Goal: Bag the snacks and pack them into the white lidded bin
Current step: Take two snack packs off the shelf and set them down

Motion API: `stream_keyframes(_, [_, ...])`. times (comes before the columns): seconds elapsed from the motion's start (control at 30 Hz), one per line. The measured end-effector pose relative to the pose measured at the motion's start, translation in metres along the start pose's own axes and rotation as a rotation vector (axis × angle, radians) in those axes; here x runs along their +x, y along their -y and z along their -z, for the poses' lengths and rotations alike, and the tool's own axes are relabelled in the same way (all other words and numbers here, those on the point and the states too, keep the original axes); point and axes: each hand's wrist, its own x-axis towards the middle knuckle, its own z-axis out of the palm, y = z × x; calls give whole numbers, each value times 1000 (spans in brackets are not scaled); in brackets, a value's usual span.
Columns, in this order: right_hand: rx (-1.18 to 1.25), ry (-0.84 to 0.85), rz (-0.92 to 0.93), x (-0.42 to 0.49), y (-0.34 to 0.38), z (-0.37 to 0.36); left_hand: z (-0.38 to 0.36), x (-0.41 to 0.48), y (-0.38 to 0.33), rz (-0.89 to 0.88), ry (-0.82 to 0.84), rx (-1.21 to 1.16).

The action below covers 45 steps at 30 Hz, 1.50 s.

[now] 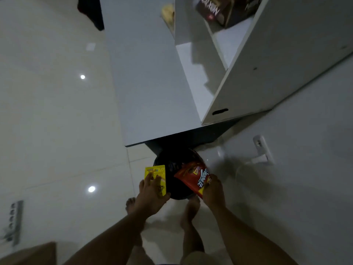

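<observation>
A black plastic bag (176,175) sits open on the floor below the cabinet's edge. My left hand (150,196) grips a small yellow snack packet (155,177) at the bag's left side. My right hand (213,191) holds a red snack pouch (193,175) with white lettering, its upper end over the bag's mouth. The white lidded bin is not in view.
A white cabinet (152,83) with an open door (267,73) stands ahead; dark snack boxes (223,10) rest on its shelf. A wall socket with a white plug (261,152) is on the right wall. A power strip (13,220) lies lower left. My bare feet (189,211) stand under the hands.
</observation>
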Motion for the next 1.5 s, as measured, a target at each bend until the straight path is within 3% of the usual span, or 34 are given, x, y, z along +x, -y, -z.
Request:
stream_keyframes(0.13, [-133,11,-44,39,-12,-19,-39,27,-10,221,15,-154])
stream_keyframes(0.27, [-253,59,-23,71,-21,-49,-80,59,-6,301,7,-260])
stream_keyframes(0.43, [-349,97,-12,124,-36,-91,-122,116,11,346,33,-331])
stream_keyframes(0.63, [-380,111,25,195,-54,-134,-170,191,36,276,67,-299])
stream_keyframes(0.87, [-344,133,-25,231,-64,-138,-193,222,56,290,66,-301])
stream_keyframes(1.1, [-167,107,29,187,-23,-103,-135,182,40,194,53,-257])
stream_keyframes(1.37, [-39,125,390,56,96,-34,3,67,-28,84,-151,-227])
stream_keyframes(1.5, [39,119,532,-11,152,8,59,5,-57,128,-294,-259])
